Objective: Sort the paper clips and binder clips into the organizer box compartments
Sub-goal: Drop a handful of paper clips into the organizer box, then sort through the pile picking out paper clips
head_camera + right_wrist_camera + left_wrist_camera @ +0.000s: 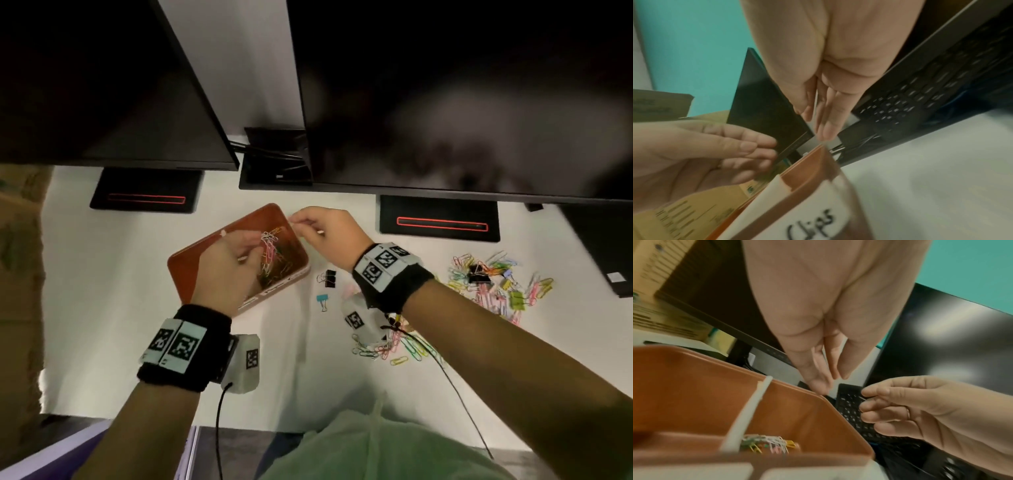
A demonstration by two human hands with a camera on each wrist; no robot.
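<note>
The brown organizer box (pixel 191 270) lies slantwise on the white desk, split by a white divider (pixel 752 408). Its right compartment holds a heap of coloured paper clips (pixel 274 260); the left compartment shows bare. My left hand (pixel 253 246) hovers over the box with relaxed, straightish fingers (pixel 748 146) and an empty palm. My right hand (pixel 298 224) is at the box's far right corner, thumb tip close to forefinger (pixel 875 402), with no clip visible between them. A black binder clip (pixel 328 277) and a blue one (pixel 322 302) lie right of the box.
Loose paper clips and binder clips are heaped at the right (pixel 496 277), more under my right wrist (pixel 394 346). Two dark monitors overhang the desk's back on black stands (pixel 440 219). A cardboard box (pixel 20 257) stands left. The desk's front edge is near my body.
</note>
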